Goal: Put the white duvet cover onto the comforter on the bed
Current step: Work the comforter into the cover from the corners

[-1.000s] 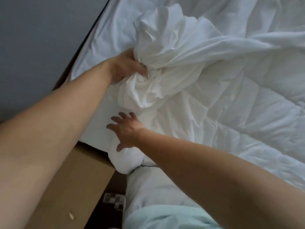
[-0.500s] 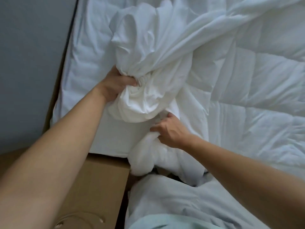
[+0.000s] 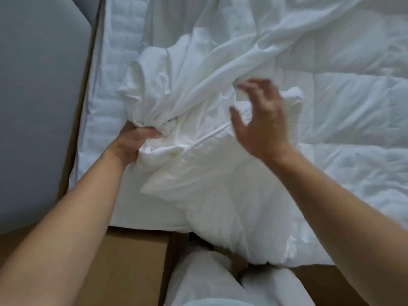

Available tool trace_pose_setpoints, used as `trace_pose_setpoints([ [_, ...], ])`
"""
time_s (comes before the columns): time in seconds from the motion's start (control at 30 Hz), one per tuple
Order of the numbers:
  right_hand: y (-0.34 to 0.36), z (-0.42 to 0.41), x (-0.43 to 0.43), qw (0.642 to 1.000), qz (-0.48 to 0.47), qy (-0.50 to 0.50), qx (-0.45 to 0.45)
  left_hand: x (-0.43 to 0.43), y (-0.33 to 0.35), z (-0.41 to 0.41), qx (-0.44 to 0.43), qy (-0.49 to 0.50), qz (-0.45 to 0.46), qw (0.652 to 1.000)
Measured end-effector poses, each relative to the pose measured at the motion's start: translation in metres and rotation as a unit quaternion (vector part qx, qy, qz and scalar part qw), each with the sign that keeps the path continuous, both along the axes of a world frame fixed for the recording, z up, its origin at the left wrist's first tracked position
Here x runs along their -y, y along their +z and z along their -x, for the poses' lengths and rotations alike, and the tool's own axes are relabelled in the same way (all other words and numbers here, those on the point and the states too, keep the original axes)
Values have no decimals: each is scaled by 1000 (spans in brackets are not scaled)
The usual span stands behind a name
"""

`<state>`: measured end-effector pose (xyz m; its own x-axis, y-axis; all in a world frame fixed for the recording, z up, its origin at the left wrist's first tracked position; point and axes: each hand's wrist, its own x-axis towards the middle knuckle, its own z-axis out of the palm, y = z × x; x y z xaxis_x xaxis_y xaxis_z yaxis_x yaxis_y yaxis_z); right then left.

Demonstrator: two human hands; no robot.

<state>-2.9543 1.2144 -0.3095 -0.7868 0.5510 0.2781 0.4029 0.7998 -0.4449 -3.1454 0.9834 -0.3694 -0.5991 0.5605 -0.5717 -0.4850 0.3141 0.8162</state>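
The white duvet cover (image 3: 187, 89) lies bunched and creased on the bed's left part, stretching away to the upper right. My left hand (image 3: 132, 143) grips a gathered knot of it near the mattress's left edge. The quilted white comforter (image 3: 353, 129) spreads over the right of the bed; one corner of it (image 3: 220, 195) lies folded toward me, partly under the cover, and hangs over the front edge. My right hand (image 3: 262, 120) hovers above that fold with fingers spread, blurred, holding nothing.
The mattress (image 3: 114, 69) shows bare along the left. A grey wall (image 3: 39, 107) runs beside it. A tan wooden bed frame (image 3: 132, 266) borders the front edge. My light trousers (image 3: 209, 281) are at the bottom.
My right hand has let go of the comforter corner it gripped near the front edge and has risen to the right, now spread. The corner now lies further onto the bed. My left hand's grip is unchanged.
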Motion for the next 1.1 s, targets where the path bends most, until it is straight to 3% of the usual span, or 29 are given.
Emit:
trace_pose_setpoints([
  [0.07, -23, 1, 63, 961, 26, 217, 169, 0, 2, -4, 10, 2, -7, 1000],
  [0.1, -34, -1, 88, 926, 37, 264, 268, 0, 3, -5, 11, 2, -11, 1000],
  [0.13, -47, -3, 107, 897, 45, 279, 340, -1, 3, -6, 12, 2, -13, 1000],
  [0.2, -62, -3, 127, 878, 61, 258, 398, -3, 5, -8, 22, -3, -16, 1000],
  [0.27, -64, 2, 133, 886, 82, 260, 374, -5, 7, -10, 39, -11, -25, 999],
  [0.37, -39, 7, 110, 874, 224, 284, 325, -4, 11, -8, 40, -8, -34, 999],
  [0.5, 19, 2, 26, 895, 312, 178, 265, -6, 20, -1, 46, -9, -58, 997],
  [0.63, 57, -7, -46, 956, 243, -27, 161, -14, 30, 10, 104, -13, -109, 988],
  [0.73, 60, 15, -68, 963, 162, -102, 192, -25, 35, 17, 129, 2, -137, 982],
  [0.83, 48, 45, -45, 957, 135, -23, 257, -35, 36, 22, 147, 18, -140, 979],
  [0.97, 34, 59, -7, 885, 168, 111, 419, -40, 37, 24, 184, 18, -142, 972],
  [1.1, 42, 49, -13, 894, 191, 159, 373, -38, 40, 29, 208, 15, -143, 968],
])
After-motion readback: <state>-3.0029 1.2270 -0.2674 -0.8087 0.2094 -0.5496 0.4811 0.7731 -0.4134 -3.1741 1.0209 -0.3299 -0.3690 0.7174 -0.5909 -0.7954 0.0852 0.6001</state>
